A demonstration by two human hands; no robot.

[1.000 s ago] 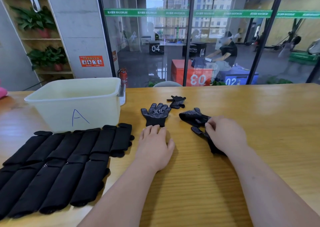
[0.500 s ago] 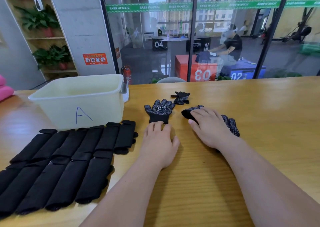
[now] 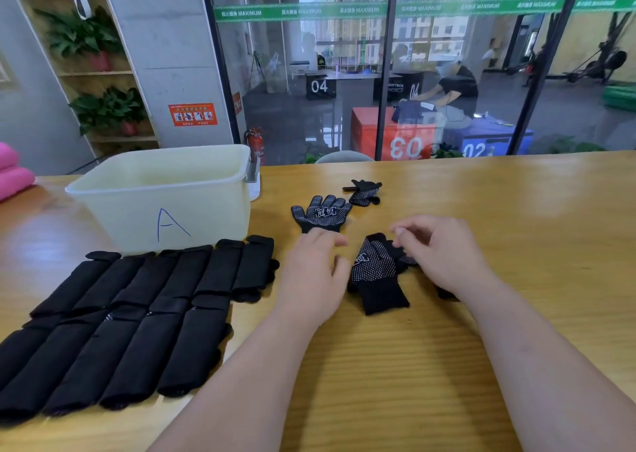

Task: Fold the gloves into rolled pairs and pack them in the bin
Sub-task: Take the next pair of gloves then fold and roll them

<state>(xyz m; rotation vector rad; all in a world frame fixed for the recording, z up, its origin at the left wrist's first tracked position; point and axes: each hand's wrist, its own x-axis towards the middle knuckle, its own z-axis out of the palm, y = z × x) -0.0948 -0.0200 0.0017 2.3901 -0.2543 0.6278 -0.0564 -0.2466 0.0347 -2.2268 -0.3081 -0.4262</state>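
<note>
A black dotted glove lies palm-up on the wooden table between my hands, cuff toward me. My right hand pinches its crumpled fingers; a dark bit of another glove shows under that wrist. My left hand rests flat with fingers apart, fingertips on the cuff of a second dotted glove spread flat. A third glove sits crumpled farther back. The cream bin, marked "A", stands at the back left and looks empty.
Two rows of several folded black gloves lie side by side in front of the bin at my left. A pink roll sits at the far left edge. A glass wall runs behind the table.
My right hand has dragged its glove leftward and toward me, then lifted to pinch the glove's fingers. My left hand has stayed on the flat glove's cuff.
</note>
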